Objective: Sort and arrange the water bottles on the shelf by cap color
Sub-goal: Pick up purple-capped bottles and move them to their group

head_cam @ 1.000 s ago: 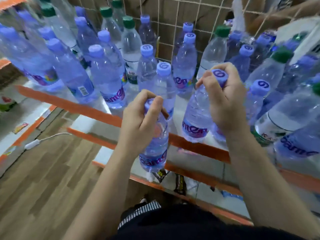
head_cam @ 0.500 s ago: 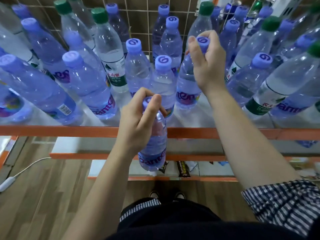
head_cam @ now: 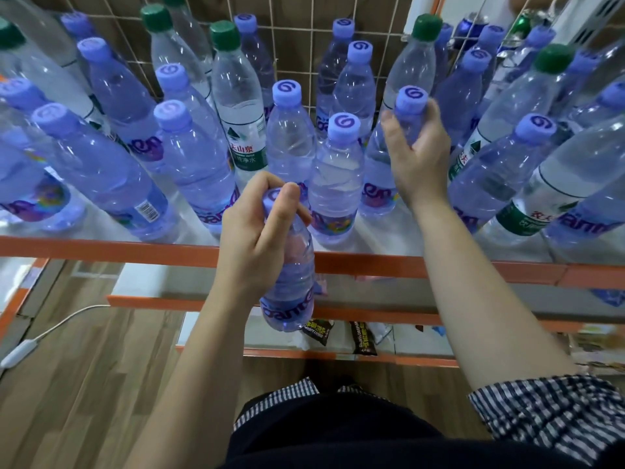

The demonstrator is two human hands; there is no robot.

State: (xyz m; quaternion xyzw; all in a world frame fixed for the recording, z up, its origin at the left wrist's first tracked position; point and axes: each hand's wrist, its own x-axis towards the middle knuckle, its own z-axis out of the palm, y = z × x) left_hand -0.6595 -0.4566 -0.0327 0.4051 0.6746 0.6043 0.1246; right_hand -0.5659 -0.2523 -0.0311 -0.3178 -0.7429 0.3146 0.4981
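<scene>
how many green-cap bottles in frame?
5 green-capped bottles clearly visible: one at the far left edge, two back left, one behind the right hand, one at right. Others may be cropped at the top or hidden.

Thin, glossy, ribbed see-through plastic on the front purple-capped clear plastic bottle (head_cam: 291,265), plus a shiny film label. Same crinkly stuff on the rear purple-capped clear plastic bottle (head_cam: 377,164). Matt ridged plastic on the dark green screw caps (head_cam: 223,34). Orange shelf rail (head_cam: 101,249): painted metal by the look, smooth, semi-gloss. White shelf board (head_cam: 399,231), slick and kinda mirror-like. Thin white coated wire grid (head_cam: 306,49). Matt wood-grain plank floor (head_cam: 84,384). Soft checked woven cloth sleeve (head_cam: 548,414).
</scene>
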